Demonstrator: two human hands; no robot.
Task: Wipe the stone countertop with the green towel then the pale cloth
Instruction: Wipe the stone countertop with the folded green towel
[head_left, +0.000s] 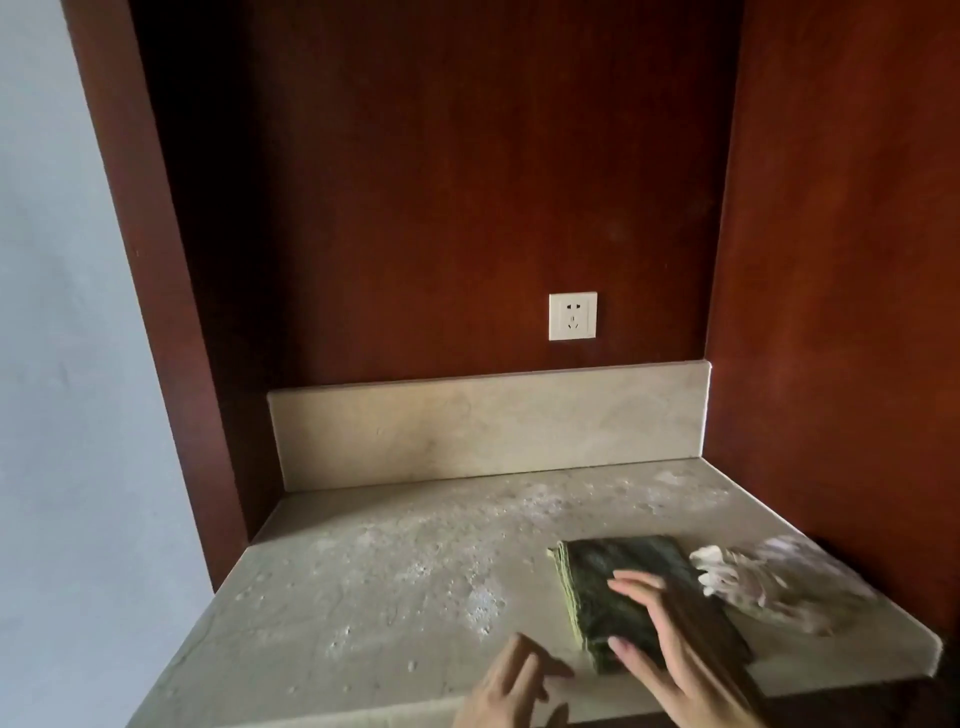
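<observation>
A folded dark green towel (618, 577) lies on the right part of the dusty stone countertop (374, 587). My right hand (670, 649) is over the towel with its fingers straight and spread, the fingertips at the towel's top and near edge. Just left of the towel's near corner, my left hand (511, 686) hovers low over the stone with relaxed fingers and holds nothing. A crumpled pale cloth (779, 579) lies to the right of the towel, near the counter's right edge.
White dust and spots cover the counter's middle and back. A stone backsplash (483, 431) runs along the rear, with a white wall socket (572, 316) above it. Dark red wooden panels (841, 312) close in the back and both sides.
</observation>
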